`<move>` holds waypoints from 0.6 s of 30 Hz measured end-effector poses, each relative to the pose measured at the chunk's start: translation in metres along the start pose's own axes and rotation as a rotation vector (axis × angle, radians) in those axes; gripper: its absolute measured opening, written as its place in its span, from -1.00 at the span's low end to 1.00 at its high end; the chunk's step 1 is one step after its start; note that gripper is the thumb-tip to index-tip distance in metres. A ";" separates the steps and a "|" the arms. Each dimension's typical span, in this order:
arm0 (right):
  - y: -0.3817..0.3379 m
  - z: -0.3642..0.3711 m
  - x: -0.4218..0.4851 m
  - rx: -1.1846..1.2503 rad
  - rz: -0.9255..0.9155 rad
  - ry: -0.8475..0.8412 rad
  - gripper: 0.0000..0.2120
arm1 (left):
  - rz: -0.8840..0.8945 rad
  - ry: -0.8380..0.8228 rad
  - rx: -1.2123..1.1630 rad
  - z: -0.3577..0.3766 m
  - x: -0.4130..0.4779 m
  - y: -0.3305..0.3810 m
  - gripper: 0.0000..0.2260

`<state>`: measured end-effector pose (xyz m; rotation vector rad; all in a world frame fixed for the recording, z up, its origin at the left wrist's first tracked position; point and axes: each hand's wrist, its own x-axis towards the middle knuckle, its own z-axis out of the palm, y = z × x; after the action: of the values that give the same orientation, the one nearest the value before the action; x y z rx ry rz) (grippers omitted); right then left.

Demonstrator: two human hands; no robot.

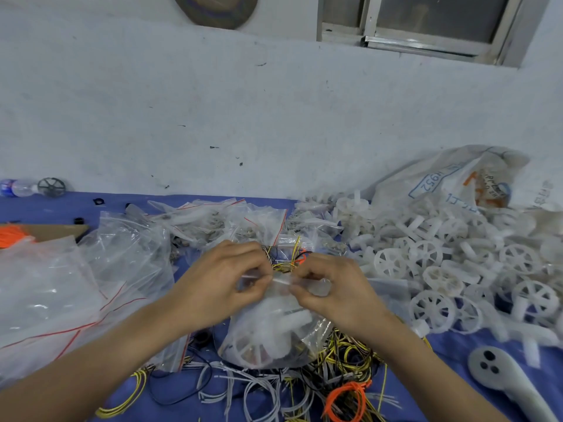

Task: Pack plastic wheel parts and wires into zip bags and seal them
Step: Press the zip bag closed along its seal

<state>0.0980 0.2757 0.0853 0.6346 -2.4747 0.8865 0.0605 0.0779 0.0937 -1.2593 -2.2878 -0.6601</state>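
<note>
A clear zip bag (274, 336) filled with white plastic wheel parts hangs at the centre, just above the blue table (475, 348). My left hand (222, 278) pinches the bag's top strip on the left side. My right hand (332, 287) pinches the same strip on the right. The fingertips of both hands almost meet over the strip. Loose wires (344, 354) in yellow, black, grey and orange lie tangled under and in front of the bag. A heap of white wheel parts (451, 263) spreads across the right of the table.
Empty zip bags with red seal lines (76, 293) pile up at the left, and filled small bags (231, 220) lie behind my hands. A large printed sack (451, 184) leans on the wall at the right. A grey handheld tool (499, 373) lies front right; a water bottle (18, 187) lies far left.
</note>
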 end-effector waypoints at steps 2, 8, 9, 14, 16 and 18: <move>0.000 0.000 -0.002 0.006 0.005 0.007 -0.94 | 0.009 -0.024 0.047 0.000 -0.001 0.001 -0.85; -0.004 0.003 0.002 0.035 0.038 -0.062 -0.96 | 0.076 -0.120 0.088 -0.002 0.007 0.010 -0.82; -0.003 0.000 0.002 0.060 0.065 -0.073 -0.97 | 0.071 -0.123 0.081 -0.002 0.007 0.009 -0.81; -0.003 -0.005 -0.001 0.054 0.096 -0.085 -0.91 | 0.035 -0.146 0.052 -0.002 0.002 0.007 -0.78; -0.005 -0.003 -0.003 0.040 0.077 -0.081 -0.94 | 0.059 -0.184 0.072 -0.001 0.003 0.010 -0.75; -0.006 -0.001 -0.004 0.020 0.063 -0.092 -0.97 | 0.074 -0.196 0.072 0.000 0.004 0.012 -0.75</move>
<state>0.1048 0.2733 0.0870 0.6198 -2.5832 0.9269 0.0690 0.0865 0.0982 -1.4220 -2.3835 -0.4409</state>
